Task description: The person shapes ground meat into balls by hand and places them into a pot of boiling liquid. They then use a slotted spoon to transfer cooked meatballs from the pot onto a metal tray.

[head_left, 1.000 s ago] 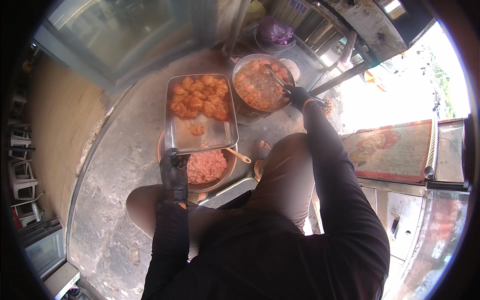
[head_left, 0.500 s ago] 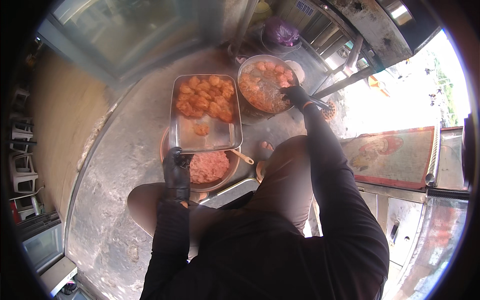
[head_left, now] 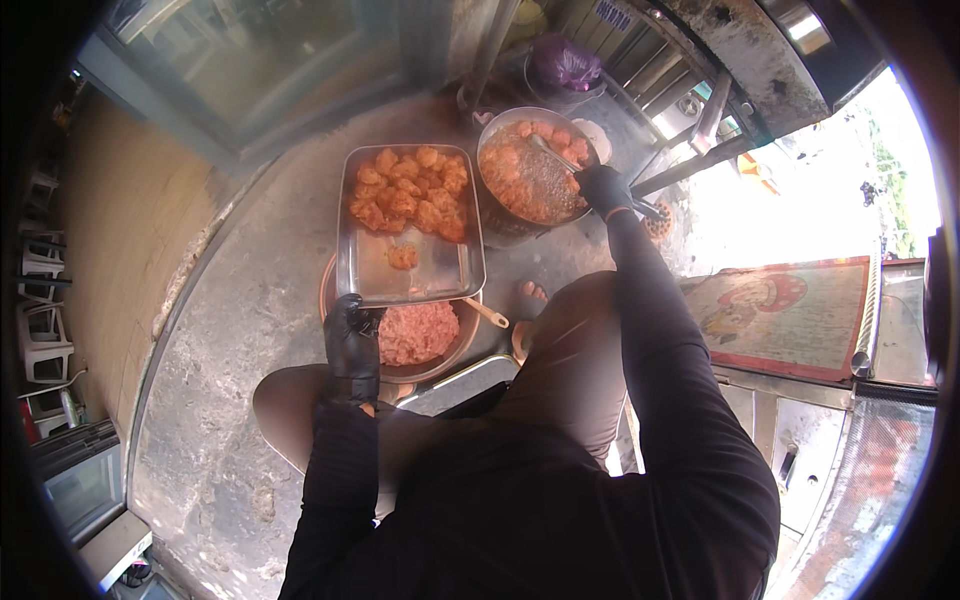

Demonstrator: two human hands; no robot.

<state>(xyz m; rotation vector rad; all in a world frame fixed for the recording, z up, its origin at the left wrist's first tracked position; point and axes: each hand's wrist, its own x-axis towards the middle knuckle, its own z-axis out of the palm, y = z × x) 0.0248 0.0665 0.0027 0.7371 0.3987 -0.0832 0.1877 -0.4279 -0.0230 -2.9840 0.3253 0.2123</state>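
My left hand, in a black glove, grips the near left edge of a rectangular metal tray. Golden-orange fried pieces fill the tray's far part, and one lone piece lies closer to me. My right hand, also black-gloved, is closed round metal tongs at the right rim of a round frying pan. The tongs' tips reach over bubbling oil, where several pink and orange pieces float. Under the tray's near edge sits a brown basin of pink minced mixture, partly covered.
A light utensil handle juts from the basin toward my knee. Beyond the pan stands a container with a purple plastic bag. A glass-sided cabinet is at far left, white stools beyond the ledge, and a metal cart at right.
My right hand has moved slightly right and back from over the pan. The tongs' tips now show above the oil. My left hand and the tray stay nearly in place.
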